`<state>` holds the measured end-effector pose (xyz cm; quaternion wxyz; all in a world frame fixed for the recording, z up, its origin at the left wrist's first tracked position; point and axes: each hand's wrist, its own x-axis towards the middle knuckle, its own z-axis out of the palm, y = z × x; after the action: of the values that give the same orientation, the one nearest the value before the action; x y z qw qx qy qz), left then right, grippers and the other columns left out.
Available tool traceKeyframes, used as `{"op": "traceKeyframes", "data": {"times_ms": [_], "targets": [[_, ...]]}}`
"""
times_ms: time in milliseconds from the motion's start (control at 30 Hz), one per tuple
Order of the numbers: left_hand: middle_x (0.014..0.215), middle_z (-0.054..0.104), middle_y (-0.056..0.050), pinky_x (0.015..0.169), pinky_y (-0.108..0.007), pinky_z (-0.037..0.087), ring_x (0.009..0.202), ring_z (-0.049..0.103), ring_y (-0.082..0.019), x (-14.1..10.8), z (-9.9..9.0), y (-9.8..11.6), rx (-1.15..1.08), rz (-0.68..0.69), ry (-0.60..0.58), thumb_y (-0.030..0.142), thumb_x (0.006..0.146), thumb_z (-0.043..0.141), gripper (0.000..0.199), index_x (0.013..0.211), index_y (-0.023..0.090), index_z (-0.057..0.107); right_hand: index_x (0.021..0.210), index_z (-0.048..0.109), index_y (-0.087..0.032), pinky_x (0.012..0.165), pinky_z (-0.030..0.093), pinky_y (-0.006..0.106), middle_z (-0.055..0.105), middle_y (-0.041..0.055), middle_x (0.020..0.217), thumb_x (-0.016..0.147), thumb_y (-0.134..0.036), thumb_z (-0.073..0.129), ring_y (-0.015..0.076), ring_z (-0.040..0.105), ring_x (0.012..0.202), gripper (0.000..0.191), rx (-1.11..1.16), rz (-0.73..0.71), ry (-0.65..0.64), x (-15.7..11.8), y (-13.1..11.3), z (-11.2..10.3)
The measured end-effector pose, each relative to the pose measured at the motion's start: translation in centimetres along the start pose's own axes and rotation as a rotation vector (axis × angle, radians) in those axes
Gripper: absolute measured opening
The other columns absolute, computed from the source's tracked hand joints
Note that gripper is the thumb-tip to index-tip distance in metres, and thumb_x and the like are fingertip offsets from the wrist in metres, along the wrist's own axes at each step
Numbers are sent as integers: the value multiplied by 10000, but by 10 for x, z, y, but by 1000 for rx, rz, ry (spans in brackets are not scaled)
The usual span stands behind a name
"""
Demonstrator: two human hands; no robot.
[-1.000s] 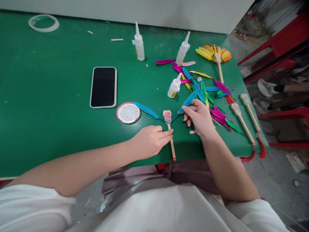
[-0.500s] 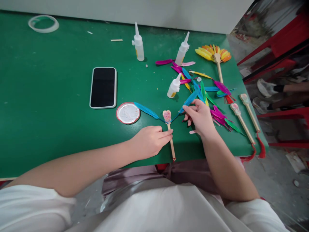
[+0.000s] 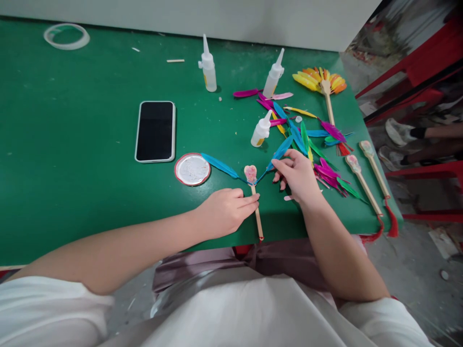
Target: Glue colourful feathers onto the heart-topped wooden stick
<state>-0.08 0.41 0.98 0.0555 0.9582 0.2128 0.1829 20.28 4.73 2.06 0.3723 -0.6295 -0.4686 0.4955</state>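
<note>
A wooden fan handle point(image 3: 257, 218) with a pinkish, glue-smeared head lies on the table in front of me. My left hand point(image 3: 226, 212) holds it down, index and middle fingers across the shaft just below the head. Between thumb and fingers of my right hand point(image 3: 297, 177) is a blue feather point(image 3: 279, 153), its quill tip touching the base of the head. A second blue feather point(image 3: 220, 165) slants up to the left from that same spot, its tip over the rim of a round white lid point(image 3: 192, 169) with a red edge.
Three glue bottles point(image 3: 208, 72) stand beyond the hands. Loose coloured feathers point(image 3: 327, 169) lie to the right, with a yellow-orange feather fan point(image 3: 327, 96) and two tasselled handles point(image 3: 363, 183). A phone point(image 3: 155, 131) and a tape roll point(image 3: 67, 36) are at left. Red stools point(image 3: 427, 173) stand beyond the right edge.
My right hand has shifted slightly left and down with the blue feather, which now stands a little steeper. My left hand and the fan handle have stayed in place.
</note>
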Motion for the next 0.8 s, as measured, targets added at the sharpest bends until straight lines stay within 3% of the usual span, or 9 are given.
{"op": "traceKeyframes", "data": {"times_ms": [300,800], "targets": [[1139,632,-76,575,-265,484,672,537,-139,0,0,0,12,5,1,84,822,405,318,1038,108,638,652,489,-184,232,308,162,589,-15,611,739,-359,584,52,455,320,217,-38,-3,35,6,4,0],[1144,625,-102,580,-269,481,686,548,-138,-1,1,0,9,3,-14,81,820,404,323,1052,106,627,649,539,-183,249,353,169,562,-19,561,739,-362,592,53,433,325,207,-56,-51,72,9,8,-3]]}}
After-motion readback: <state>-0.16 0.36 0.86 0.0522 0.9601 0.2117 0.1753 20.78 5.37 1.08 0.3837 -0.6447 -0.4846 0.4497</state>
